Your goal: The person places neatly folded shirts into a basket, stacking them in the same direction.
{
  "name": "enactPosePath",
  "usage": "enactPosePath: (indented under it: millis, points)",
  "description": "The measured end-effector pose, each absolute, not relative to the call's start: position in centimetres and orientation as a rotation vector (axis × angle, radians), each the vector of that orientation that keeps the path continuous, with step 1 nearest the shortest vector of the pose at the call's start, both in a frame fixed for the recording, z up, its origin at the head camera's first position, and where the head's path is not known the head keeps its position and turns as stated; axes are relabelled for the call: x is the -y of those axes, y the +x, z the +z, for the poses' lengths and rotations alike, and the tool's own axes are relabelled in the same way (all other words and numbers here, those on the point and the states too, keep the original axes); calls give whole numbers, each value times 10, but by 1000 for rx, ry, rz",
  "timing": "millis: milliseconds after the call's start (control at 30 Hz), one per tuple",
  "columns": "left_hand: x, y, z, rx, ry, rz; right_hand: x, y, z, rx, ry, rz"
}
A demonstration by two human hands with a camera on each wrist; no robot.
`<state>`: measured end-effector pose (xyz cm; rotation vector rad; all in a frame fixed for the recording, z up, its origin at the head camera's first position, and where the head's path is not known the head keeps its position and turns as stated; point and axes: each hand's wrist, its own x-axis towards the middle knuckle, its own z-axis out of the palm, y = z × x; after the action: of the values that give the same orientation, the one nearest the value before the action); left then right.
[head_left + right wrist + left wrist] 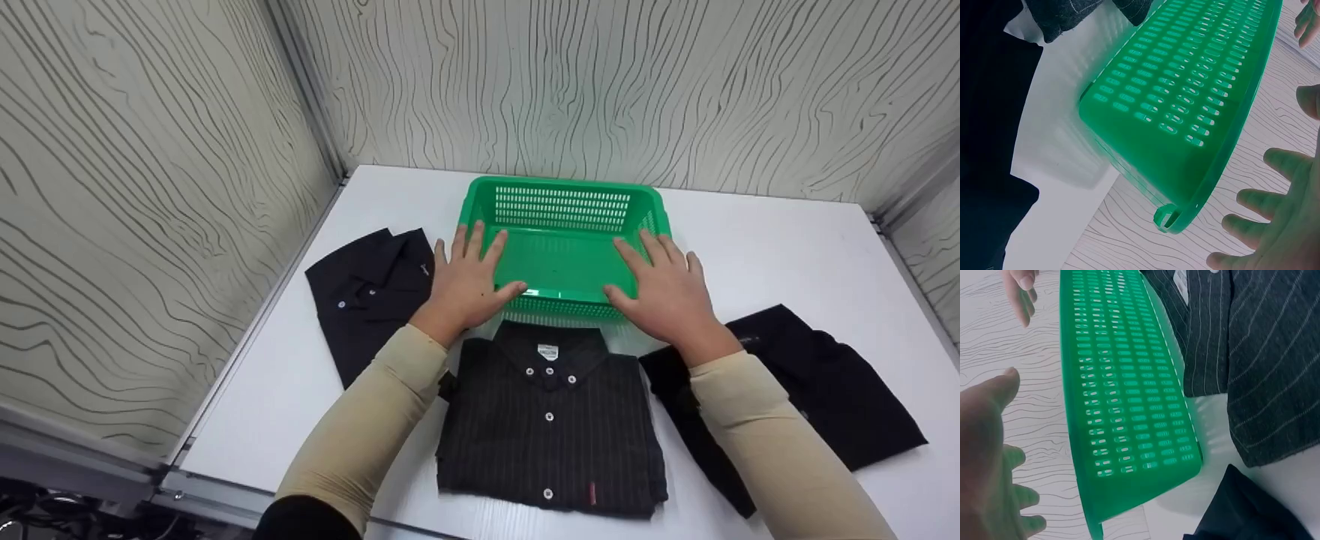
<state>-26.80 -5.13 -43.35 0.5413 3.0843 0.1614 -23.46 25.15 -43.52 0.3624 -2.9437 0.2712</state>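
A green plastic basket (559, 259) with slotted walls stands near the back of the table. My left hand (469, 281) is at its left side, fingers spread, thumb over the near rim. On the opposite side my right hand (667, 292) is spread likewise. Both wrist views show the slotted basket wall (1129, 382) with a gap between it and the fingers (1252, 202); neither hand grips anything. A folded dark pinstriped shirt (551, 427) lies in front of the basket, collar toward it, with white buttons and a red tag.
Left of the basket lies a folded dark garment (367, 292) with buttons, partly behind my left arm. Another dark garment (832, 390) lies to the right, partly under my right forearm. Wood-patterned panels (600, 90) border the white table (765, 247) at the back and sides.
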Motion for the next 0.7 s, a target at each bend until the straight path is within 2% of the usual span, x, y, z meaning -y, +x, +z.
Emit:
enactPosePath:
  millis: [700]
  points:
    - [38,-254,-440,-3033,608,302,-265,-225,-435,2882,405,406]
